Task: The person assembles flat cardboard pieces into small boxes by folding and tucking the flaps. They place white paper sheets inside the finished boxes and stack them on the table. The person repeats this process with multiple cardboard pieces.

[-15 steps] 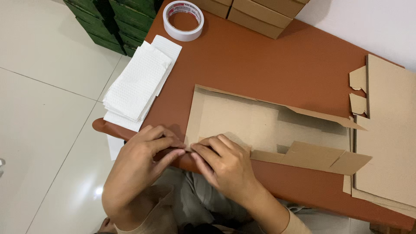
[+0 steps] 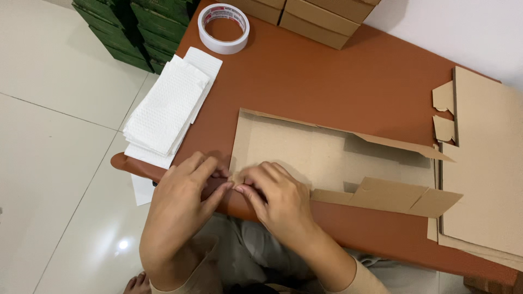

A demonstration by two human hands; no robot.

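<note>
Here, at the lower middle of the frame, the left hand (image 2: pixel 182 209) and right hand (image 2: pixel 275 198) pinch the near-left corner of the flat cardboard box (image 2: pixel 305 152) on the brown table (image 2: pixel 327 81). Pressing evenly along the crease should keep the fold straight.

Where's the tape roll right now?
The tape roll lies at the table's far left corner, just beyond the white paper stack, left of the cardboard boxes.
</note>
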